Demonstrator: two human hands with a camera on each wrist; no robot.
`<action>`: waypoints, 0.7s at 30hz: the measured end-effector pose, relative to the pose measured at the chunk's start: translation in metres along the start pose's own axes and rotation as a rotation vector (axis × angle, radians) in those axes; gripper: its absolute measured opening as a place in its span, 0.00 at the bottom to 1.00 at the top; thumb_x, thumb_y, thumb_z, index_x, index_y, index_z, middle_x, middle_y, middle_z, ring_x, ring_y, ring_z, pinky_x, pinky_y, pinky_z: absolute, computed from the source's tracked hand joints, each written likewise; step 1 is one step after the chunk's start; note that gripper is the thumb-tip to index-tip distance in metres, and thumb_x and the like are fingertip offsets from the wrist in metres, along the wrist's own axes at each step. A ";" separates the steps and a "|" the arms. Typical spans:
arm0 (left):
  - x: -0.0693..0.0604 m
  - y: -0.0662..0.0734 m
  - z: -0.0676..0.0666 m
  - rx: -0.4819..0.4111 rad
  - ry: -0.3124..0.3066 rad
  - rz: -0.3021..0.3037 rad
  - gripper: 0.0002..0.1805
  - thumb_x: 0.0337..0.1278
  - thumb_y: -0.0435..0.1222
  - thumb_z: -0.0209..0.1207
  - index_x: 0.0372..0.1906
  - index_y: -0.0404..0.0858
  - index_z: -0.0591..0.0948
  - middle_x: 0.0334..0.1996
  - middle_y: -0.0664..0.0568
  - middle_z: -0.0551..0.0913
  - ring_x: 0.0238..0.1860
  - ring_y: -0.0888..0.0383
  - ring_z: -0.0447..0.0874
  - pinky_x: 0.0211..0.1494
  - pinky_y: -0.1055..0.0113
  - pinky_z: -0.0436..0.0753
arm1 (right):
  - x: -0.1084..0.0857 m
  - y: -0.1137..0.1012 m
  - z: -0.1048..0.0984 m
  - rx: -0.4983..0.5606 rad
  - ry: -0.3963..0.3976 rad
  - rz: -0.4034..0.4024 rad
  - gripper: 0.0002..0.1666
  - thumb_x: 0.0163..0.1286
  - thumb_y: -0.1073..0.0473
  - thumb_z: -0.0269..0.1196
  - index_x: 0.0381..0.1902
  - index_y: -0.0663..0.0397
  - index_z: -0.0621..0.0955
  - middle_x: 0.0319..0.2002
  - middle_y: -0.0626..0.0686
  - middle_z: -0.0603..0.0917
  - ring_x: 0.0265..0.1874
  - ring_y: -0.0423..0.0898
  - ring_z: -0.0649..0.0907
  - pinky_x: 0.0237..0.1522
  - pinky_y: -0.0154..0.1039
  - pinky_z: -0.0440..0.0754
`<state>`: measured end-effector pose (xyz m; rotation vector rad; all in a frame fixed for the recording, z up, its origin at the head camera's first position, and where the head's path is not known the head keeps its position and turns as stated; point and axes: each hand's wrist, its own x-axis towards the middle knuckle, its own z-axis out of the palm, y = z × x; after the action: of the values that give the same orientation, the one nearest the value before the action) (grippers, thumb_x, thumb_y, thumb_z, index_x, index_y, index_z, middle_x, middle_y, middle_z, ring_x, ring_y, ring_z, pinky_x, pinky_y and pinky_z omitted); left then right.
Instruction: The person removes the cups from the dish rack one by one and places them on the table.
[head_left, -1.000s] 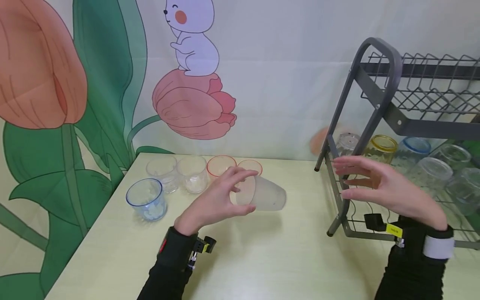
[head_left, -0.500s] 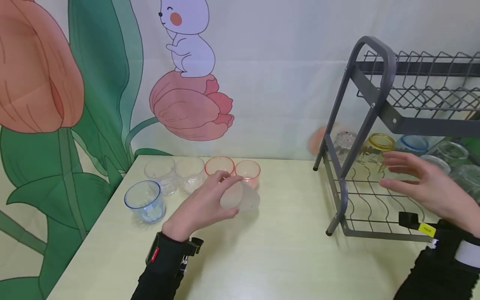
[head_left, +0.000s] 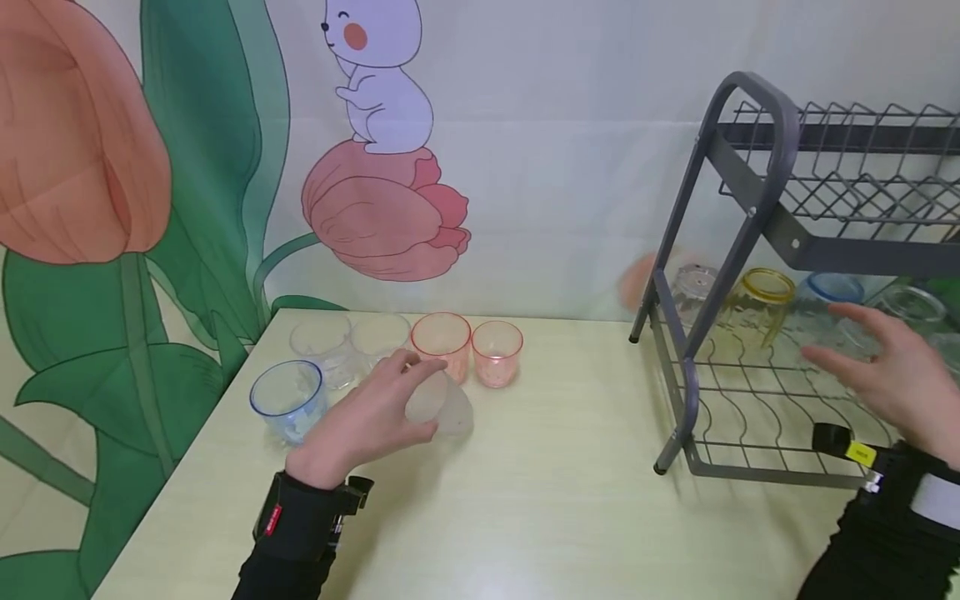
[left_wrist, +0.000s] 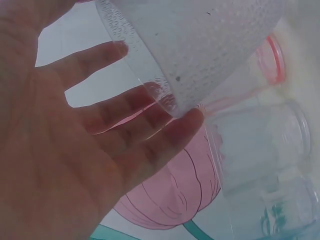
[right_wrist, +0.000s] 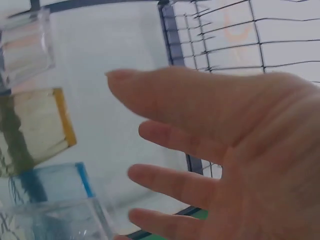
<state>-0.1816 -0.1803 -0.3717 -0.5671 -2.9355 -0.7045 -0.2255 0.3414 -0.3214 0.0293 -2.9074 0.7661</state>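
Cup (head_left: 454,412) (frosted) tilted, mouth twd palm, L hand (head_left: 360,423) holding it at rim betw thumb & fingers, over table (head_left: 570,508), nr red-rimmed glasses (head_left: 497,358). R hand (head_left: 894,360): thumb & fingers wide apart, at rack (head_left: 885,253), nr yellow glass (head_left: 759,302) & blue glass (right_wrist: 52,184)

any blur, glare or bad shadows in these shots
Head view: fairly even light, a soft shadow on the table beside the left hand, a pale shine near the bottom edge; left wrist view: hazy, low contrast, with the clear cups behind the frosted cup washed out; right wrist view: right hand darker than the pale backdrop, yellow-rimmed glass looking soft
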 end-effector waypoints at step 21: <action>-0.015 -0.033 -0.029 0.116 -0.025 -0.152 0.36 0.45 0.36 0.66 0.66 0.38 0.73 0.54 0.35 0.72 0.55 0.38 0.69 0.54 0.37 0.65 | 0.011 0.031 0.013 -0.090 0.101 0.076 0.43 0.75 0.43 0.52 0.70 0.74 0.56 0.69 0.78 0.51 0.70 0.73 0.43 0.66 0.69 0.33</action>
<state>-0.1802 -0.2261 -0.3625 -0.3489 -3.0421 -0.5392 -0.2394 0.3622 -0.3460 -0.1255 -2.8565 0.6280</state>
